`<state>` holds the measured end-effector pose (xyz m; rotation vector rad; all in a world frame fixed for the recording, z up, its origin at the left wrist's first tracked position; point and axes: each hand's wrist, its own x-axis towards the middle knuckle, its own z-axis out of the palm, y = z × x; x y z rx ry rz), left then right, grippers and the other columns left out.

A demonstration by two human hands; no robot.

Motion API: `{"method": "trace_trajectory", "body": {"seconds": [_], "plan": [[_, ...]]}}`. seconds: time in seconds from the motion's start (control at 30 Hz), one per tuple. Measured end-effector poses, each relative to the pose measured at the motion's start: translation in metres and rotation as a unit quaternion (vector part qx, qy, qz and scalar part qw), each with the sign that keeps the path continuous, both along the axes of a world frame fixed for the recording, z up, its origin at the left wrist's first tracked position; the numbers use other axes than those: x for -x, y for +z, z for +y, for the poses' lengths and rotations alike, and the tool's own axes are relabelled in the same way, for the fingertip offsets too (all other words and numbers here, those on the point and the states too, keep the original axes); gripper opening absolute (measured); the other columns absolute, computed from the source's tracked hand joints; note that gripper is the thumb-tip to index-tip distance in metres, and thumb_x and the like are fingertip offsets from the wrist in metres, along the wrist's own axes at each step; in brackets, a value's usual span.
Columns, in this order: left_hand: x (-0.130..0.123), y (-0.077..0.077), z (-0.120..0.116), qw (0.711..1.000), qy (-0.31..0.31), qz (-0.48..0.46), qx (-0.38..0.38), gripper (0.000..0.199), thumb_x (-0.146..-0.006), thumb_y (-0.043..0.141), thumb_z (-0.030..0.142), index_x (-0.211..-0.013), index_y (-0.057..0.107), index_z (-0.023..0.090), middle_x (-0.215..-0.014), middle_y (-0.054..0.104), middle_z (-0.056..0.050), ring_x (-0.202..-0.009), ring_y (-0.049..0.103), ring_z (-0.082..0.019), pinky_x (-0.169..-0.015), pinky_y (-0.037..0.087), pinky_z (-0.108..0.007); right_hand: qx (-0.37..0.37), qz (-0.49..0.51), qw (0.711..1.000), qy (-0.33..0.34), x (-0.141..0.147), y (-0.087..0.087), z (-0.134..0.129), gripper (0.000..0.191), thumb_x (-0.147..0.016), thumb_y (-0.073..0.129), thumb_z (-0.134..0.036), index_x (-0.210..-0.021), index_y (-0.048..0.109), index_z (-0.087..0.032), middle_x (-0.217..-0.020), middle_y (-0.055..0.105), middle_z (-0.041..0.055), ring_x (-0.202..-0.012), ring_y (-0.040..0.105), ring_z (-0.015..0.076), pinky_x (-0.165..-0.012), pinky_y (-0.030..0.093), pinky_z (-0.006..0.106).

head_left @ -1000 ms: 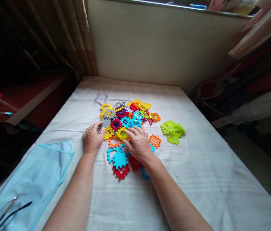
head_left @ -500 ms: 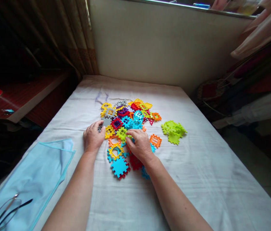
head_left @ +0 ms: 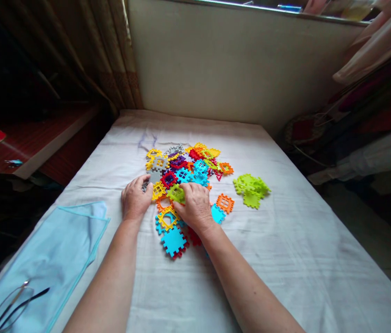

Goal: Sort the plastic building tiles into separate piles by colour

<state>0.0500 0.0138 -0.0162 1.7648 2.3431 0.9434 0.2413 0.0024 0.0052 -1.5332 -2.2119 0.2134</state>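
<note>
A heap of interlocking plastic tiles with notched edges lies in the middle of the cloth-covered surface. My right hand (head_left: 195, 206) is over the near part of the heap, thumb and fingers closed on the right edge of a lime-green window tile (head_left: 174, 193). Its fingertips are partly hidden. At the heap's left edge rests my left hand (head_left: 136, 196), thumb apart from the fingers, beside a grey tile (head_left: 155, 177). Close by lie a yellow window tile (head_left: 158, 190), a dark red tile (head_left: 168, 179) and a flat blue tile (head_left: 174, 241).
Several lime-green tiles (head_left: 252, 188) form a separate pile to the right. An orange window tile (head_left: 225, 203) lies between. Eyeglasses (head_left: 15, 305) rest on a light blue cloth (head_left: 67, 240) at left. A wall (head_left: 230, 64) stands behind the white sheet (head_left: 285, 259).
My right hand has moved slightly left and closed over the lime-green window tile, uncovering a blue tile on its right. My left hand stays nearly still.
</note>
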Motion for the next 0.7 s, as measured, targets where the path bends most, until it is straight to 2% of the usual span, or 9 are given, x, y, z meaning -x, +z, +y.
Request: {"method": "trace_trajectory", "body": {"seconds": [0.13,0.23,0.43,0.7], "plan": [[0.0,0.0,0.0,1.0,-0.003,0.001,0.001,0.033,-0.087,0.053,0.03,-0.116,0.068,0.025,-0.117,0.073,-0.006,-0.11,0.065,-0.026,-0.099,0.047,-0.04,-0.011,0.026,1.0,0.011,-0.008,0.002,0.001,0.027,-0.086,0.061,-0.025,-0.112,0.064,-0.021,-0.102,0.072,0.0083,-0.103,0.059,0.0261,-0.093,0.038,0.039],[0.0,0.0,0.001,1.0,0.0,0.007,0.003,0.034,-0.086,0.053,0.029,-0.116,0.068,0.024,-0.118,0.072,-0.007,-0.11,0.065,-0.026,-0.099,0.047,-0.041,0.007,0.016,1.0,0.015,-0.017,0.005,0.004,0.023,-0.087,0.061,-0.027,-0.109,0.066,-0.022,-0.099,0.073,0.0068,-0.101,0.059,0.0261,-0.093,0.037,0.04],[0.0,0.001,0.002,1.0,0.002,0.009,0.004,0.034,-0.086,0.054,0.029,-0.115,0.069,0.024,-0.117,0.073,-0.006,-0.11,0.066,-0.027,-0.099,0.048,-0.041,0.008,0.001,0.999,0.033,-0.01,0.006,-0.002,0.048,-0.083,0.069,-0.05,-0.121,0.064,-0.021,-0.11,0.072,0.0104,-0.107,0.057,0.0296,-0.093,0.037,0.044],[-0.002,0.002,0.0,1.0,0.005,0.01,0.008,0.035,-0.086,0.053,0.029,-0.117,0.068,0.024,-0.119,0.072,-0.006,-0.11,0.065,-0.027,-0.1,0.047,-0.04,0.021,0.024,0.999,0.02,0.004,0.003,-0.005,0.042,-0.083,0.07,-0.038,-0.121,0.065,-0.021,-0.111,0.071,0.011,-0.106,0.059,0.0288,-0.09,0.041,0.041]]}}
